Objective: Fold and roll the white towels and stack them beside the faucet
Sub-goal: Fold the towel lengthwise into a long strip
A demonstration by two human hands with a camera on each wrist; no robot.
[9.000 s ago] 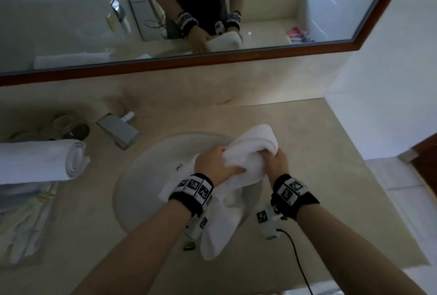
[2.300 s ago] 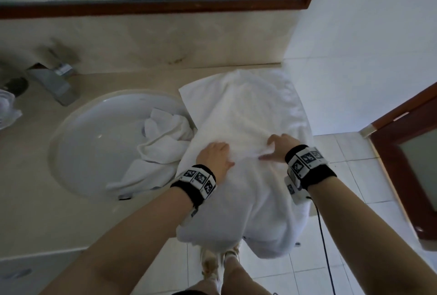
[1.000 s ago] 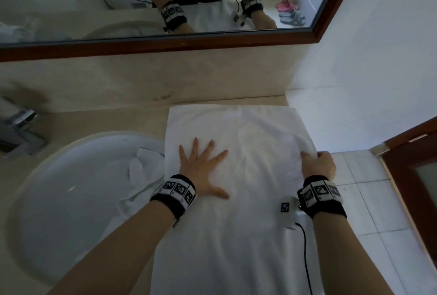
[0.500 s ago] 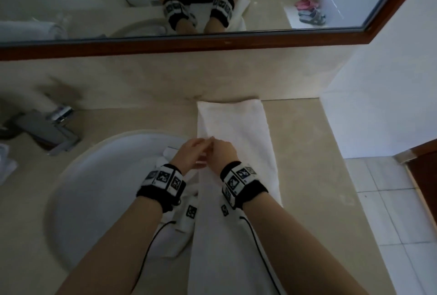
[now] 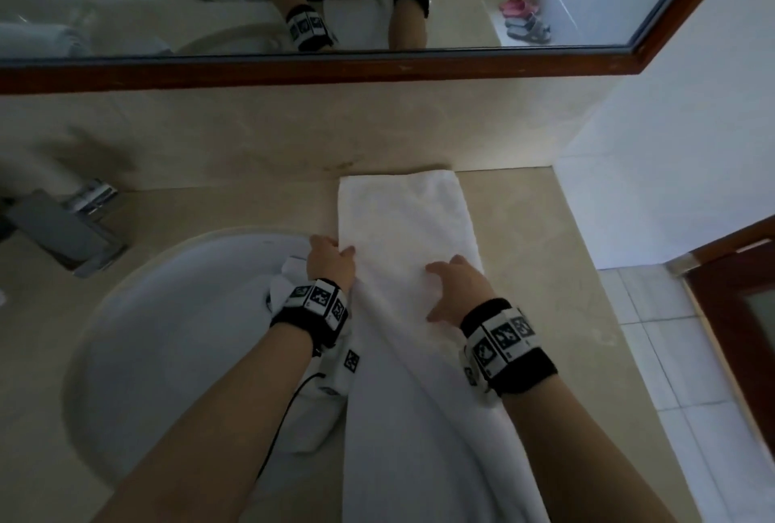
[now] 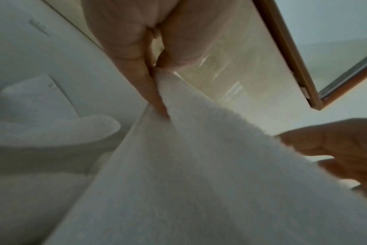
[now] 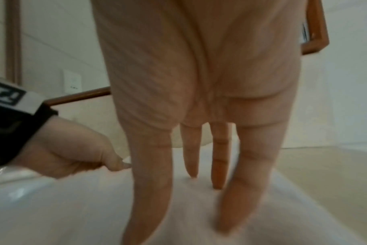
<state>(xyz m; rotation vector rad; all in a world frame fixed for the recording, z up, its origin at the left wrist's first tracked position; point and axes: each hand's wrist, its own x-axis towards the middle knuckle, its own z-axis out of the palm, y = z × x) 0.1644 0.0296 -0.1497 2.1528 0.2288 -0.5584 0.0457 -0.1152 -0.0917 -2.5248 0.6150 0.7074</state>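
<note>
A white towel [image 5: 402, 220], folded into a long narrow strip, lies on the beige counter [image 5: 541, 283] right of the sink and hangs over the front edge. My left hand [image 5: 331, 260] pinches the strip's left edge [image 6: 168, 102] between thumb and fingers. My right hand [image 5: 455, 285] lies on top of the towel [image 7: 199, 207] with straight, spread fingers [image 7: 217, 165] pressing down. A second white towel [image 5: 293, 275] lies crumpled in the sink basin. The faucet [image 5: 63, 225] stands at the far left.
The round white sink [image 5: 176, 338] takes up the left of the counter. A wood-framed mirror [image 5: 377, 69] runs along the back wall. A white wall [image 5: 671, 145] closes the right side, with tiled floor [image 5: 671, 355] and a wooden door [image 5: 738, 292] beyond.
The towel went from spread wide to a narrow strip. My hands, together at its left edge half a second ago, have parted: the right now presses flat on the towel.
</note>
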